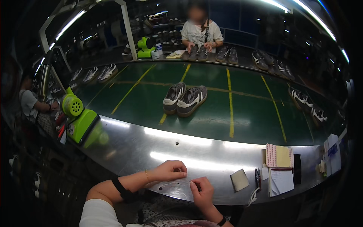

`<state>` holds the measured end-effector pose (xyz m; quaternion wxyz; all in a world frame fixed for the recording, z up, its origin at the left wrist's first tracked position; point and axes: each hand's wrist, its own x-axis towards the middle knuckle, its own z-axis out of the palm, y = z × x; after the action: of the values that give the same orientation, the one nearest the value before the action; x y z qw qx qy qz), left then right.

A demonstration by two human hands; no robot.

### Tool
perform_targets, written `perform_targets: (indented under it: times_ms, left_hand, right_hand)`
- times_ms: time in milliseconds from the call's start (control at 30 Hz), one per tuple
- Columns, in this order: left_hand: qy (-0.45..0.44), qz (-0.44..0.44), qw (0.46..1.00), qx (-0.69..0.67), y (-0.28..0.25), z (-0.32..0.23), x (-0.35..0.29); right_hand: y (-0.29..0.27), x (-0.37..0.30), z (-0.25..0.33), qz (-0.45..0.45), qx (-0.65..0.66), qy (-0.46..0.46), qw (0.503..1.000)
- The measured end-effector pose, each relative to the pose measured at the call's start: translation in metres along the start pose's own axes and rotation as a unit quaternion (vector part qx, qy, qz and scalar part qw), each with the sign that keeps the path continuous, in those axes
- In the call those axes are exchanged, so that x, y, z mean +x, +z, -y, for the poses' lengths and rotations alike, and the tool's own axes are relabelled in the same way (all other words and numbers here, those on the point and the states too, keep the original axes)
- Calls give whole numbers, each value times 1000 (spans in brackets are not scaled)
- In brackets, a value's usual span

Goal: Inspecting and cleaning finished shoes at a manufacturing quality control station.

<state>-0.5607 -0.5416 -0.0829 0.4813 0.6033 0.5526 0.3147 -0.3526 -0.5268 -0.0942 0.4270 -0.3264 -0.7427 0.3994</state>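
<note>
My left hand (172, 171) is held over the near edge of the metal bench, its fingers curled and thumb pressed to the forefinger. My right hand (202, 192) is just to its right, also closed in a pinch, a small gap between the two. Whatever lies between the fingertips is too small to make out. Beyond the bench, a pair of dark grey shoes (191, 101) with white stripes and gum soles rests on the green conveyor belt (211, 121). To the right of my right hand lies a pale square pad (239, 179).
Thread snips (258, 178) and a notebook (281, 181) are at the bench's right. A lime-green machine (81, 119) stands at the left end. Across the belt, a person (202, 32) handles shoes (198, 53). More shoes (307, 104) sit on the belt's right.
</note>
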Motion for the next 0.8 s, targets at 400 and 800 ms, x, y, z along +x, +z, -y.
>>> perform_targets:
  times_ms: [400,800]
  left_hand:
    - [-94,-254,820,505,-173,-30,150]
    - [-161,-163,882,413,-179,-27,194]
  right_hand:
    - [19,1,8,8,4,13,1000]
    - [22,-1,17,13,15,34,999]
